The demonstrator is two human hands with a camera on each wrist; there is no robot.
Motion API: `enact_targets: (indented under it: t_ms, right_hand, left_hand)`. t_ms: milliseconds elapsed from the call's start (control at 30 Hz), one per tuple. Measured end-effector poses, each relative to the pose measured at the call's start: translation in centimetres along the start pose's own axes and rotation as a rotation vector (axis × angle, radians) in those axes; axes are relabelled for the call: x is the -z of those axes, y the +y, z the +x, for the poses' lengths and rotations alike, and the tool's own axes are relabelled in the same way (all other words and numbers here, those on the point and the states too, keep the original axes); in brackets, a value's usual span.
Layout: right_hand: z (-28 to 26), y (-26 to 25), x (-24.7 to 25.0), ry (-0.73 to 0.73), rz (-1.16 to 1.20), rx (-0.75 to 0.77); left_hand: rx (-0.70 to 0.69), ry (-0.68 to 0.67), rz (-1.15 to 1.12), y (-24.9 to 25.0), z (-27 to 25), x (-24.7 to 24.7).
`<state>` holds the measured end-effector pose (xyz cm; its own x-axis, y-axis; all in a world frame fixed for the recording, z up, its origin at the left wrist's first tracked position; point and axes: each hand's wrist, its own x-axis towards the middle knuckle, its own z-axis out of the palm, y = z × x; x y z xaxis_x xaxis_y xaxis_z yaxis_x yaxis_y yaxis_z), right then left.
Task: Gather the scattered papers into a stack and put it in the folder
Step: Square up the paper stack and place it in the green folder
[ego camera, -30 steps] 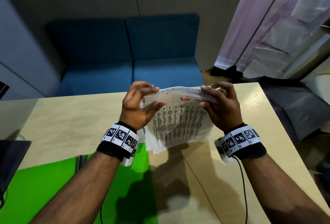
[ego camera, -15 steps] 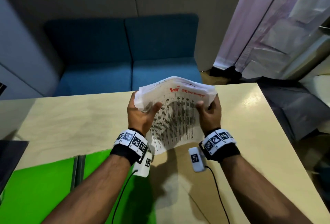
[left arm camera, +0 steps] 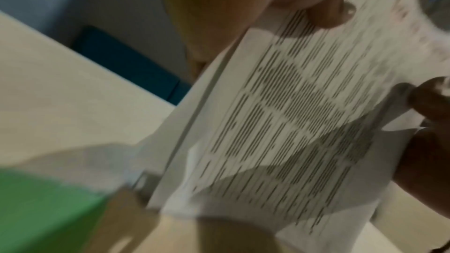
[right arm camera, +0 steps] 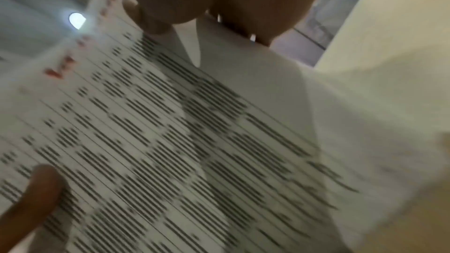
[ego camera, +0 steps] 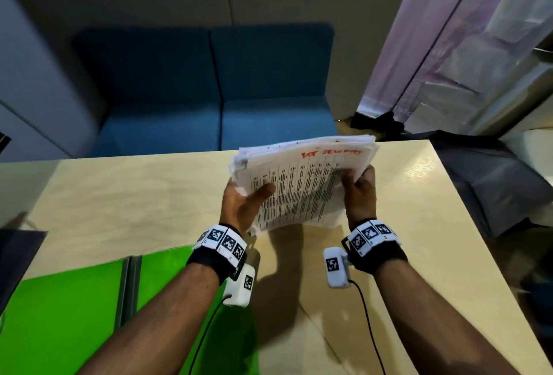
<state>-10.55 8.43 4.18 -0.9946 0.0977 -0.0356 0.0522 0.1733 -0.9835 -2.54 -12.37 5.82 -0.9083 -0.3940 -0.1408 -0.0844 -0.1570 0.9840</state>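
Observation:
A stack of white printed papers (ego camera: pixel 302 186) with red handwriting near its top edge is held up above the table between both hands. My left hand (ego camera: pixel 244 201) grips its left edge, thumb across the printed face. My right hand (ego camera: pixel 357 192) grips the right edge, thumb on the front and fingers behind. The wrist views, both blurred, show the same papers (left arm camera: pixel 287 122) (right arm camera: pixel 170 141) with rows of black text. The green folder (ego camera: pixel 74 311) lies open on the table at the near left, under my left forearm.
The pale wooden table (ego camera: pixel 134 195) ends at the far side against a blue sofa (ego camera: pixel 215 90). A dark grey bag or cloth (ego camera: pixel 490 183) lies off the table's right edge. A dark object (ego camera: pixel 15 255) sits at the left edge.
Both hands turned from gripping the stack's top edge to holding its sides. The stack moved to the right and lies flatter, with its printed face turned up.

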Motion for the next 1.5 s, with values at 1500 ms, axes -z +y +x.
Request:
enact_targets:
  t_ms: [1500]
  right_hand:
    - [-1.1, -5.0, -1.8, 0.13, -0.037, 0.306]
  left_hand:
    - [-0.288, 0.138, 0.065, 4.4, 3.9, 0.0]
